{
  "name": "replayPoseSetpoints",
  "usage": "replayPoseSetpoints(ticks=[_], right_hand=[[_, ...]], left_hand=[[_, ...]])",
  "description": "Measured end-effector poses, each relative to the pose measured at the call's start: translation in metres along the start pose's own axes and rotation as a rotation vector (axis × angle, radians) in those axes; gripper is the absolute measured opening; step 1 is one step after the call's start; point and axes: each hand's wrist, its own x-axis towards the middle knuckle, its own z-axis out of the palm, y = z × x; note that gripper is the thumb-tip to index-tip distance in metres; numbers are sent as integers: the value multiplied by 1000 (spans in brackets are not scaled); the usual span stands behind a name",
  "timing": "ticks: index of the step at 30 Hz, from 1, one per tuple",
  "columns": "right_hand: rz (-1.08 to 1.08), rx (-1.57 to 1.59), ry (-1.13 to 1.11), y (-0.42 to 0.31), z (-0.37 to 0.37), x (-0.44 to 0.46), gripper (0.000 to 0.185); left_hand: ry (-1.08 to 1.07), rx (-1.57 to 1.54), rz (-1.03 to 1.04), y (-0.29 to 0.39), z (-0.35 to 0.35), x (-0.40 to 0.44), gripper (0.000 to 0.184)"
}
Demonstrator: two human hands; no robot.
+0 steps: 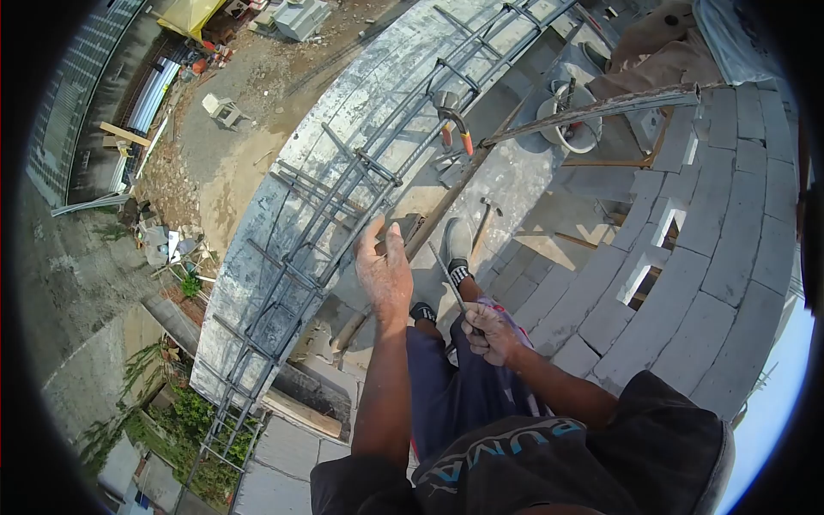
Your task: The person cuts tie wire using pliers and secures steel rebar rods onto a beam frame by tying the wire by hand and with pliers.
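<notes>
My left hand [384,275] is raised beside the rebar cage [360,163], its fingers apart and nothing visible in it. Closed around a thin metal rod [447,275], my right hand [491,333] is in front of my thigh. The rod points up and away, toward my shoe. The rebar cage has long bars crossed by ties and runs diagonally along a concrete ledge [257,215]. Pincers with red and orange handles [455,129] hang on the cage's inner side.
A hammer [487,219] lies by my foot. Farther off stands a bucket [571,124] with tools inside, under a slanting wooden beam [601,109]. A grey block wall [687,249] with openings rises on the right. Beyond the ledge, the ground [232,163] lies far below.
</notes>
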Motion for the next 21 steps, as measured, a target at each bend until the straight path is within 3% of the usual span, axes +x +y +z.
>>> replayPoseSetpoints(ticks=[4, 9, 12, 15, 18, 21], right_hand=[[21, -58, -1, -38, -22, -14, 21], [37, -103, 55, -82, -55, -19, 24], [31, -90, 68, -100, -69, -18, 26], [47, -87, 43, -111, -77, -14, 26], [67, -111, 54, -116, -73, -11, 26], [98, -113, 41, -116, -71, -5, 25]], left_hand=[[170, 61, 5, 0, 28, 44, 33], [211, 457, 358, -6, 39, 61, 35], [115, 502, 106, 0, 45, 75, 36], [191, 369, 30, -6, 55, 75, 37], [248, -3, -35, -15, 63, 74, 37], [246, -203, -296, 29, 64, 68, 39]])
